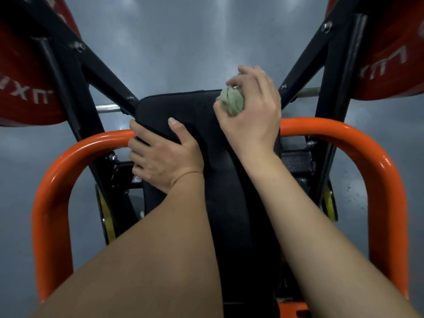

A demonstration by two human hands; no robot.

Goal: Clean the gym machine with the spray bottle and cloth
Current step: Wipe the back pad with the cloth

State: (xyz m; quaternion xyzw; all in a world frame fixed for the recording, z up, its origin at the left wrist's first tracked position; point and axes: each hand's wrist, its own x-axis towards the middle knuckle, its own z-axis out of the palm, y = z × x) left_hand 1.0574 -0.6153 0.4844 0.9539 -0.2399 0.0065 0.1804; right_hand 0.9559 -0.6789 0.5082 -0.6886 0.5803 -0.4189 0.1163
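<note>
Head view: left hand (160, 154) grips the backrest pad (229, 203) at its nine-o'clock edge, likely steadying it. Right hand (252, 106) clutches the balled cloth (231, 101) at one o'clock for wiping.

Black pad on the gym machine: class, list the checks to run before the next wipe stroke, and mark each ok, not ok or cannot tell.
1. Cloth in hand: the right hand grips the green cloth. Ok.
2. Cloth at the work area: it sits at the top right corner of the black pad. Ok.
3. Pad steadied: the left hand grips its left edge, thumb on top. Ok.
4. Cloth spread for a broad wipe: it is bunched into a ball. Not ok.
5. Pad wetted with spray: cannot tell.
6. Spray bottle within reach: not in view, cannot tell.
</note>
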